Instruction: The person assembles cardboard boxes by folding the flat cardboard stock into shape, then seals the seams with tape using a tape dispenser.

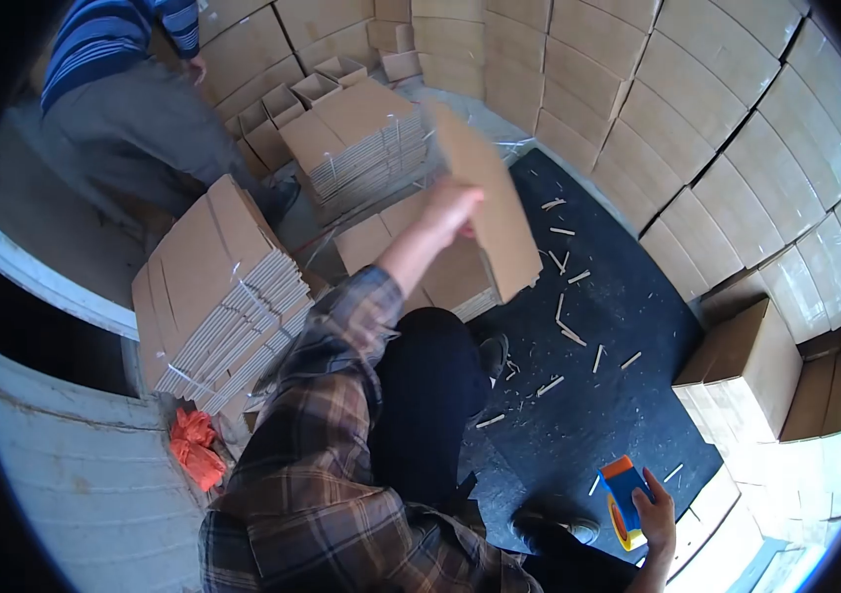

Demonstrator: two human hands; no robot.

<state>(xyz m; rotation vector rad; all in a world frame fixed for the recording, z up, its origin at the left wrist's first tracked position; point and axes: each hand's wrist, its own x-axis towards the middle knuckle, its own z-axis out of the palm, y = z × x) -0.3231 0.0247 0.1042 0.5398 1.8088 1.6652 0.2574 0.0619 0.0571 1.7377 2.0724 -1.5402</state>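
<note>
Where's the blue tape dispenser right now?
The blue tape dispenser is in the right hand, at the head view's lower right, over the black mat.

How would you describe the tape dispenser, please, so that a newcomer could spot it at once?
Find the large black floor mat, strewn with pale scraps. Near its lower right edge in the picture, the right hand holds the tape dispenser. Bright blue, orange and yellow, it stands out from the brown boxes nearby.

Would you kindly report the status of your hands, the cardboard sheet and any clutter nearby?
Left hand gripping cardboard sheet, raised and tilted. Right hand holding tape dispenser. Loose strips scattered across dark mat.
</note>
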